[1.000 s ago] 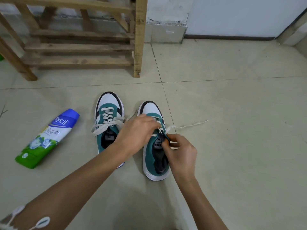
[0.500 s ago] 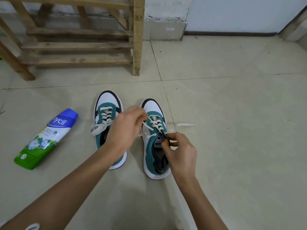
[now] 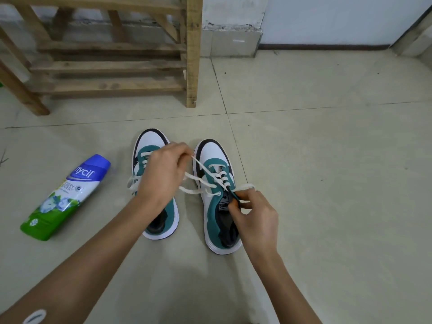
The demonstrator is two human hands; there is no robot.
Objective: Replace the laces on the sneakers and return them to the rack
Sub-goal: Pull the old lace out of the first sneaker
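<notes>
You have two teal, white and black sneakers side by side on the tiled floor [image 3: 327, 183], toes pointing toward the one wooden rack [image 3: 194, 54], which stands well apart from them. Your left hand [image 3: 163, 176] hovers over the left sneaker [image 3: 152, 141], its fingers curled and pinching one end of the white lace [image 3: 205, 169], which runs taut and slanting from the fingertips down to the eyelets of the right sneaker [image 3: 214, 153]. Your right hand [image 3: 254, 220] sits over that shoe's opening, thumb and fingers closed in a pinch on the teal edge beside the top eyelets; a strand of the same lace passes by those fingers and trails off to the right. The left sneaker carries a second lace [image 3: 133, 185], threaded through its eyelets with loose ends hanging off the outer side, partly hidden by your forearm. One blue, white and green Nycil powder bottle [image 3: 67, 197] lies on its side on the floor, left of the shoes and not touching them.
</notes>
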